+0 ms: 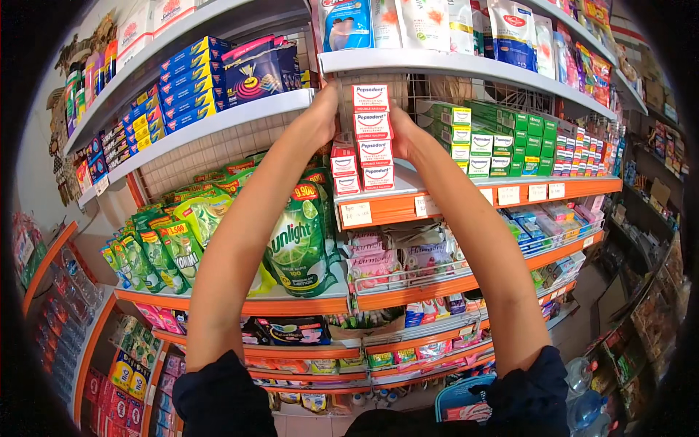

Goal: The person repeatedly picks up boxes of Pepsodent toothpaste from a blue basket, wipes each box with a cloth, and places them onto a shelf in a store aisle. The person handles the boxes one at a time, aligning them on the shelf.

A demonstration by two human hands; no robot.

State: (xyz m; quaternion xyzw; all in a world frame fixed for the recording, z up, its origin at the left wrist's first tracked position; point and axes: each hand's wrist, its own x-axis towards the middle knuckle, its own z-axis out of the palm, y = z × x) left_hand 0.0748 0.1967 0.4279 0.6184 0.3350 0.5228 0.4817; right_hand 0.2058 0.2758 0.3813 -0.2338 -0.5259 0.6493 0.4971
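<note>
A stack of several white and red Pepsodent toothpaste boxes (373, 125) stands on the orange-edged shelf (393, 205), under a white shelf board. My right hand (402, 131) is against the right side of the stack, its fingers mostly hidden behind the boxes. To the left of the stack is my left hand (326, 112), reaching in beside the shelf upright; its fingertips are out of sight and a gap shows between it and the upper boxes. A shorter pile of smaller Pepsodent boxes (345, 172) sits beside the stack.
Green toothpaste boxes (510, 136) fill the shelf further right. Sunlight pouches (297, 246) stand below my left forearm. Overhead, a white shelf edge (453, 61) juts out close above my hands. A blue basket (445, 404) with boxes is low in front of me.
</note>
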